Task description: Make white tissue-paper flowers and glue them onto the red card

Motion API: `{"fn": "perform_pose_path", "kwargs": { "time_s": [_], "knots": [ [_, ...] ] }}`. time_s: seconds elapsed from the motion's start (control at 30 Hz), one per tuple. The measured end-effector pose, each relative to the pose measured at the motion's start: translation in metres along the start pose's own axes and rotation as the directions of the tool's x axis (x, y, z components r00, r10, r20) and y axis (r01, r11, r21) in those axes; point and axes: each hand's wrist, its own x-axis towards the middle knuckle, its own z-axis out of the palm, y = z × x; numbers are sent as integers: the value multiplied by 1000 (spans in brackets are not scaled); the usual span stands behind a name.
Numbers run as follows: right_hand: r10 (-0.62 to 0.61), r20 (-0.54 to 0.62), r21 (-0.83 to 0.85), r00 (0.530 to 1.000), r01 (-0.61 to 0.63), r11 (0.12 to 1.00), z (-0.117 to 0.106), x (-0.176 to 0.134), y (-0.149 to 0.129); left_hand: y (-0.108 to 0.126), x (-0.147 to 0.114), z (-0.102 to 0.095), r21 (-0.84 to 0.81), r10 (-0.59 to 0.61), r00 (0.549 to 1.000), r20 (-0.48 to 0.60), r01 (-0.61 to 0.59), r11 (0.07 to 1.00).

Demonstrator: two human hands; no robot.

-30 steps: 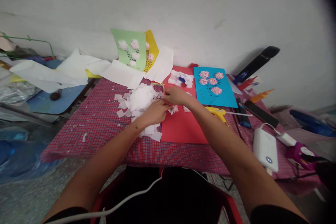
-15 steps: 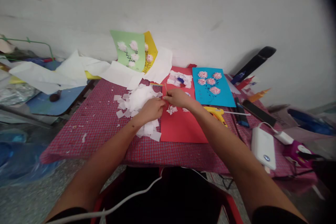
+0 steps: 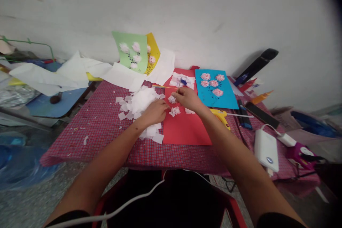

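My right hand [image 3: 187, 98] is closed round a thin stick [image 3: 179, 84] that points up from its fingertips; its exact kind is too small to tell. It hovers over the upper part of a red sheet [image 3: 184, 131]. Beneath its fingers lies a white paper flower [image 3: 172, 99], with a second crumpled paper flower [image 3: 174, 112] below. My left hand [image 3: 156, 111] rests at the right edge of a heap of white tissue paper squares [image 3: 143, 99], fingers stretched towards the flowers, nothing visible in them. A scalloped white paper piece [image 3: 175, 78] with a dark blue patch lies at the top of the red sheet.
A blue sheet with pink flowers [image 3: 205, 94] lies to the right, above a yellow glue gun [image 3: 220, 117]. A white power bank [image 3: 266, 149] sits at the right edge. Green card [image 3: 123, 57] and yellow card [image 3: 153, 42] lean on the wall.
My right hand has moved right and slightly away from my left hand, taking the stick along. The white flower under it now shows. My left hand stays almost in place.
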Motion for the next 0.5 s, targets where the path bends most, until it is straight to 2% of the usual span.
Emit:
{"fn": "perform_pose_path", "kwargs": {
  "time_s": [0.13, 0.2, 0.27, 0.33, 0.43, 0.5],
  "knots": [
    [5, -144, 107, 990, 11, 994, -6, -21, 10, 1, 0, 1, -11, -20, 999, -25, 19, 1000],
    [31, -177, 166, 984, -2, 986, -5, -32, 22, 3, -1, 2, -29, -27, 998, -52, 26, 999],
    [48, -225, 229, 973, 5, 973, -1, -42, 37, 5, -1, 4, -55, -1, 997, -73, -3, 998],
    [92, -322, 302, 942, 10, 953, 5, -49, 52, 6, -1, 6, -81, 40, 996, -85, -47, 996],
    [108, -407, 282, 907, 13, 959, 12, -56, 67, 7, 2, 5, -108, 59, 991, -123, -72, 992],
    [77, -426, 226, 901, 23, 974, 13, -60, 70, 14, 3, -6, -157, 53, 982, -183, -83, 984]
  ]
}}
